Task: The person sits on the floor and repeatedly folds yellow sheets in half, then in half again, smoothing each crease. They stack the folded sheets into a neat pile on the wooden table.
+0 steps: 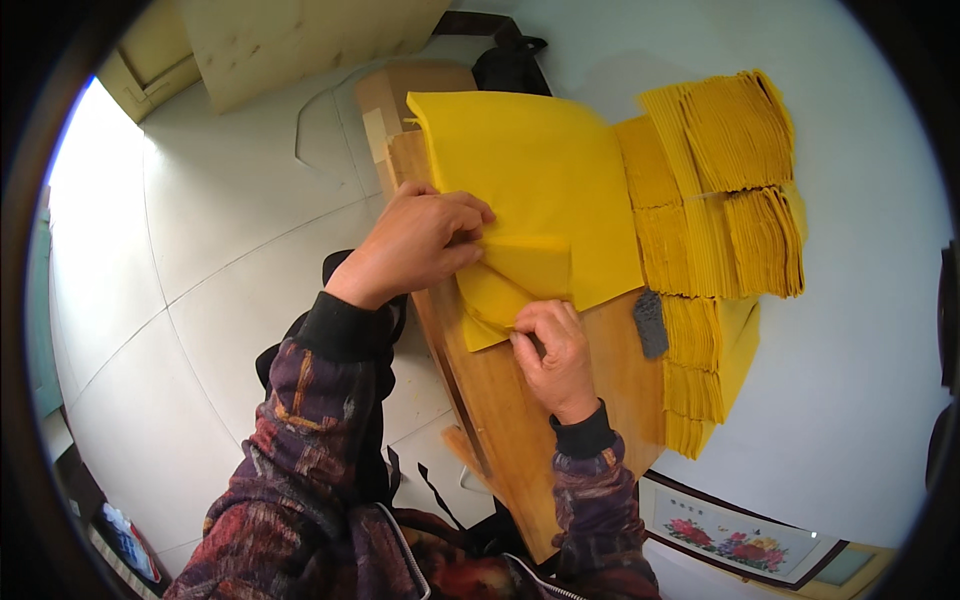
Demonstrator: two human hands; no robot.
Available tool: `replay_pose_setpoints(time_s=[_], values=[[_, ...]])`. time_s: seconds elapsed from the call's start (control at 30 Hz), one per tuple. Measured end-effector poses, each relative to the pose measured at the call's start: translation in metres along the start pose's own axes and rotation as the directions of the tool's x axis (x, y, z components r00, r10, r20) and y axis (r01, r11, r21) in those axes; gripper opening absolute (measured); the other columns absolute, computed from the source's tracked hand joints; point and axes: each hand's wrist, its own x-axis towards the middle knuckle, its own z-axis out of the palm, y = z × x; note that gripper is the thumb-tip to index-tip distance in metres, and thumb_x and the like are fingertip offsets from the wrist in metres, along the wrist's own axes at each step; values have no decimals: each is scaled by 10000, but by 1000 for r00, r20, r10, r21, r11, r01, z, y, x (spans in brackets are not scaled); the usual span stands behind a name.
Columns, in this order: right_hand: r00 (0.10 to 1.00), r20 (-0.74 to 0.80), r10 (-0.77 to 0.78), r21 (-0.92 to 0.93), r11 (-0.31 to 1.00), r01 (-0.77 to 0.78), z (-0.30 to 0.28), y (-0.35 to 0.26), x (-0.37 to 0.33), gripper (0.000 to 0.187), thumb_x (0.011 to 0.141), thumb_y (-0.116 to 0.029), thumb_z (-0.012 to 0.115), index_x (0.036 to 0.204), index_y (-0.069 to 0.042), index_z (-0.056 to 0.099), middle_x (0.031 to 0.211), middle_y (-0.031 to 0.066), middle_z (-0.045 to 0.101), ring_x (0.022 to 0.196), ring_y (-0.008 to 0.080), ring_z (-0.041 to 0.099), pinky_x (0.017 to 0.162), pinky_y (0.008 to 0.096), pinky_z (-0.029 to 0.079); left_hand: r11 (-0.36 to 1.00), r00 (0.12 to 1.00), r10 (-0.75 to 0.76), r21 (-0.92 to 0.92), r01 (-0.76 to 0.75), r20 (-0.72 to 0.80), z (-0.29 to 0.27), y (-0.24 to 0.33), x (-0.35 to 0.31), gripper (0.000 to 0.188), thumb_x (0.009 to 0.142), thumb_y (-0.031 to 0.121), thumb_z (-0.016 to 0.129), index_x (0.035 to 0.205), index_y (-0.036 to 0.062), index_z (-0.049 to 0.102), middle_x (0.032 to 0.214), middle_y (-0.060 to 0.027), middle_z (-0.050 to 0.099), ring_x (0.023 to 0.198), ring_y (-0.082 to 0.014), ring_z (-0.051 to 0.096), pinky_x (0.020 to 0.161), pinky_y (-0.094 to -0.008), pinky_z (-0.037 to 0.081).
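Observation:
A small yellow sheet (530,263), thin and soft-looking, lies partly lifted over a wide pile of larger yellow sheets (520,155) on the wooden table. My left hand (415,245) is closed at the left edge of the small sheet, thumb and fingers pinched together. Nearer to me, my right hand (560,358) pinches the sheet's near edge between thumb and fingertips. Between the two hands the sheet bows up in a loose fold. Whether it is paper or cloth I cannot tell.
Tall bundles of folded yellow sheets (740,135) line the table's right side against the wall. A dark grey fuzzy block (651,324) sits beside them. The wooden tabletop (615,365) shows near my right hand. A black bag (510,68) stands beyond the far end.

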Motion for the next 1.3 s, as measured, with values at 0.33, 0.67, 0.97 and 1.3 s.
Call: replay_pose_setpoints(time_s=[0.33,0.67,0.97,1.3], values=[[1000,2,7,-15,1000,-7,4,1,-3,150,778,58,677,900,-20,638,916,111,629,866,296,577,766,361,473,1000,1000,4,-5,-4,2,1,-2,0,121,801,139,686,799,31,631,1110,-56,699,952,-208,636,974,-354,351],[992,-124,17,51,999,-11,-4,12,-13,60,843,-11,668,890,-19,632,855,117,629,784,288,596,713,351,483,1000,1000,18,-20,-18,14,-1,-1,1,107,804,121,690,841,23,664,1124,-59,695,1044,-199,612,1011,-354,344],[956,-271,113,-154,975,-158,-36,17,-15,319,804,-74,738,1093,-10,620,1096,140,597,1002,321,582,868,378,479,995,992,-94,-35,97,82,-7,8,0,65,782,70,717,790,35,663,1167,-36,691,1048,-204,592,1042,-341,338],[976,-218,-17,-211,977,-30,6,10,14,274,653,130,606,891,-6,609,929,124,650,901,339,571,804,404,460,1000,999,-9,2,9,31,-6,5,-2,86,720,57,717,787,75,666,1220,-34,665,1078,-232,590,1024,-352,353]])
